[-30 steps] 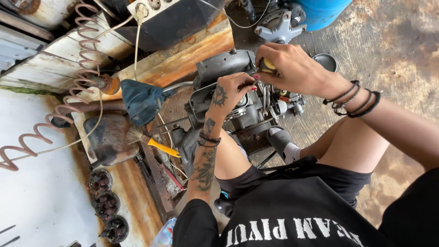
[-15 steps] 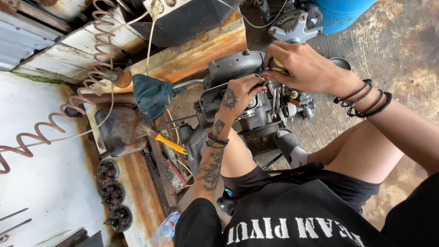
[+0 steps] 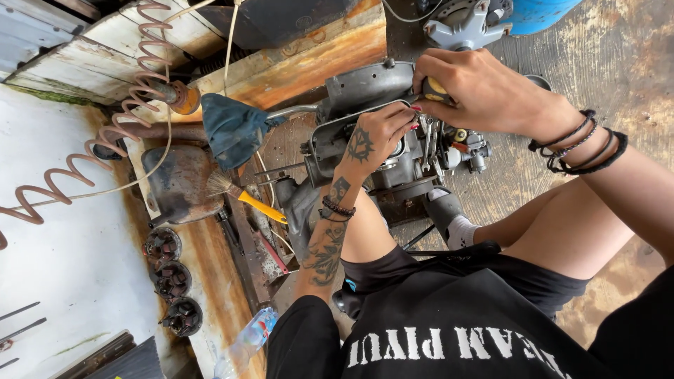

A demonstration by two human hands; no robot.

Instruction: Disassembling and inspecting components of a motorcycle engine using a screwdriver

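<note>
Left hand (image 3: pixel 372 140) reaches forward, tattooed forearm extended, fingers curled downward; right hand (image 3: pixel 477 91) is fisted, knuckles up, wrist banded, arm bent inward.

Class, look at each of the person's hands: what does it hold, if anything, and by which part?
The right hand grips a tool by its yellow-and-black handle. The left hand rests on the grey engine, fingers at its metal parts; whether it grips anything cannot be told.

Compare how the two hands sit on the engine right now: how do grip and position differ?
The right hand is closed in a fist round a yellow-and-black tool handle, while the left hand holds no tool and presses its fingertips on the engine. The right hand sits farther from the body, the left nearer. Both work at the same spot, almost touching.
</note>
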